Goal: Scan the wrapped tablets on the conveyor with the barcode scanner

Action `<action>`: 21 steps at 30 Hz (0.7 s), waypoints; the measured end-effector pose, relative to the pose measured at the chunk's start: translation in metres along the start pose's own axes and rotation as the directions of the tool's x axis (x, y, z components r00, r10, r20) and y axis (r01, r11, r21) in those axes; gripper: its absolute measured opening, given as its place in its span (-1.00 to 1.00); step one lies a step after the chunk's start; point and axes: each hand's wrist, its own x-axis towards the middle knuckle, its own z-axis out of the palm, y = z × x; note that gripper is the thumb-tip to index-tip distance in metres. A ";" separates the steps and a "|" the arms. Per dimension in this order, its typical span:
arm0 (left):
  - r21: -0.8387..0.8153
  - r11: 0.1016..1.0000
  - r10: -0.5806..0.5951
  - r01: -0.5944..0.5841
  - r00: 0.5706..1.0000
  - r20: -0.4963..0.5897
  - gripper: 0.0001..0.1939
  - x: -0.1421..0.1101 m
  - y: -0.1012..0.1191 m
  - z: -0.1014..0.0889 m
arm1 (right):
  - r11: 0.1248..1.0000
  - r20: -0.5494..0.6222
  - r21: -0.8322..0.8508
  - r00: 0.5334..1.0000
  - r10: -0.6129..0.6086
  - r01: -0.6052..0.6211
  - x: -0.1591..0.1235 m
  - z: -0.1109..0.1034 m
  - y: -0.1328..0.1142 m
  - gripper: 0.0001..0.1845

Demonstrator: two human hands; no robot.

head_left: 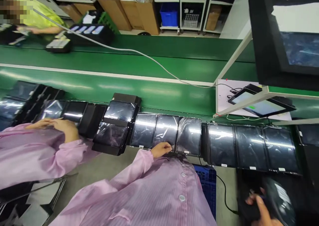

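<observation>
My left hand [161, 149] rests at the lower edge of a film-covered tablet screen [166, 129], fingers drawn together; whatever lies between the fingertips is too small to make out. Just right of it lies another film-covered tablet [188, 135] with a small white label. At the lower right, blurred by motion, my right hand [261, 207] is closed around what looks like a dark barcode scanner [281, 199], rounded and bearing a white label. Three more tablets, the middle one [250, 146] among them, lie in a row above that hand.
At left, a co-worker's hands [58, 124] are over more screens. A white cable [139, 51] crosses the green bench [164, 96]. A lit tablet [259, 101] stands under a white frame [235, 55]. Below are a blue crate [206, 183] and a black cord [225, 189].
</observation>
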 end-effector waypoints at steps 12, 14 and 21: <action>0.510 0.812 0.506 -0.284 0.777 -0.374 -0.64 -0.031 -0.107 -0.117 | 0.947 0.145 -0.194 0.947 0.287 -0.257 -0.126 0.237 -0.035 -0.40; 0.532 0.814 0.506 -0.235 0.735 -0.451 -0.57 -0.031 -0.120 -0.133 | 0.938 0.129 -0.209 0.943 0.308 -0.277 -0.133 0.244 -0.031 -0.42; 0.426 0.890 0.413 -0.164 0.689 -0.596 -0.33 -0.031 -0.145 -0.150 | 0.926 0.132 -0.197 0.927 0.351 -0.322 -0.138 0.256 -0.031 -0.51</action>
